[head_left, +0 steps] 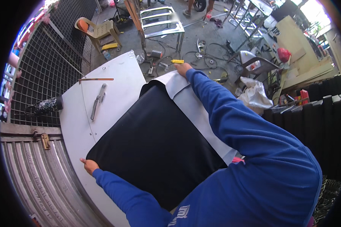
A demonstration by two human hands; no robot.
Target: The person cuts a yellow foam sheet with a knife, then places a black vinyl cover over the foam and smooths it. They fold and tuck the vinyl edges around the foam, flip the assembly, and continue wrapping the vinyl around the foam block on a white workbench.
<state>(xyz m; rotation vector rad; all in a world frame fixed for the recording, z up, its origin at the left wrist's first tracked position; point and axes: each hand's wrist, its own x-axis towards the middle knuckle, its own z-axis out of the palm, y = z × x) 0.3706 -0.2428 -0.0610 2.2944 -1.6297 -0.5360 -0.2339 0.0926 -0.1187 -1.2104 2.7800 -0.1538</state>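
A black, smooth leatherette-like sheet (151, 140) spreads over the white tabletop in front of me, its far corner folded back to show a pale underside (174, 84). My left hand (89, 165) grips the sheet's left corner, with the thumb outside and the other fingers partly hidden. At the far side my right hand (183, 69) is closed at the edge of the pale flap, its fingers partly hidden. Just beyond those fingers shows a yellow object (177, 61); I cannot tell whether the hand holds it or it lies on the floor behind.
On the white table (119, 73), left of the sheet, lie a grey-handled cutting tool (98, 100) and a thin orange-brown strip (96, 79). Wire mesh (38, 75) borders the left. Beyond are a beige chair (100, 32), a metal frame (161, 22) and floor cables. Dark stacked pieces (310, 125) stand at right.
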